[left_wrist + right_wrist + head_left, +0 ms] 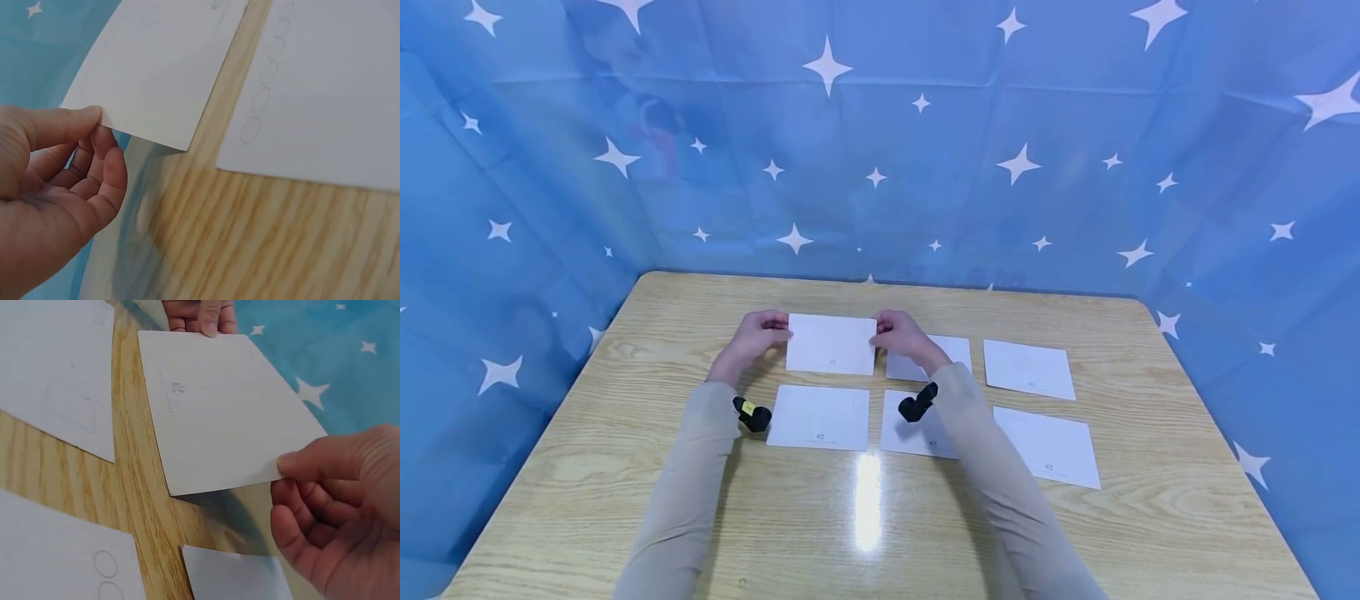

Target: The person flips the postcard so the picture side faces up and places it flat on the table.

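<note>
1. The card [831, 344] is a white, thin rectangle with straight edges and pointed corners. Its visible face is mostly plain, with a small grey mark near the middle of the edge closest to the person and a line of tiny print beside it, too small to read.
2. The card is over the back left of the group on the table [587, 517], its ends lifted off the wood, with shadow beneath.
3. The left hand [752, 340] has its grip clamped on the card's left end: thumb on the upper face, the other fingers curled below.
4. The right hand [908, 337] has its grip clamped on the right end in the same way, thumb on top near a corner.
5. The front-left card [818, 418] lies just nearer the person, apart from the held one; the left wrist view shows faint ovals along one edge.
6. The back-middle card [951, 350] and front-middle card [898, 429] are partly hidden by the right arm. The back-right card [1028, 367] and front-right card [1047, 446] lie slightly slanted.
7. A blue curtain [880, 125] with white stars stands behind.
</note>
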